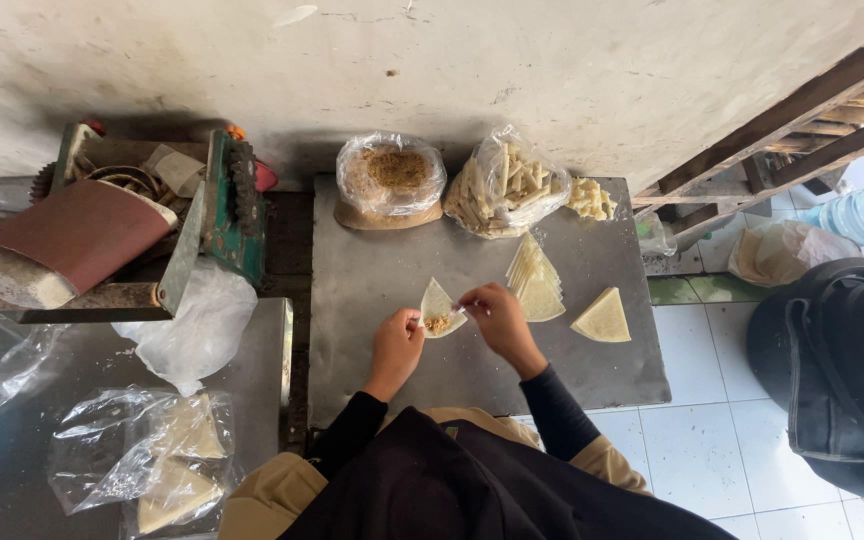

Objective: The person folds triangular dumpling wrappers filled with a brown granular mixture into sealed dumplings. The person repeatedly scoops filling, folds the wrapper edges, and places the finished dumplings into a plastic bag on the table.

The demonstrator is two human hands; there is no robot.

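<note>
Both hands (449, 325) pinch a filled wrapper (438, 306); clear bags (391, 176) behind.

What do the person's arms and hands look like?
Both arms wear long, snug black sleeves that end at the wrists. The left hand and right hand are bare, with no gloves. No rings, watch or bracelets can be made out.

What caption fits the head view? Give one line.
Both hands, left and right, fold a filled wrapper on a metal table.
</note>
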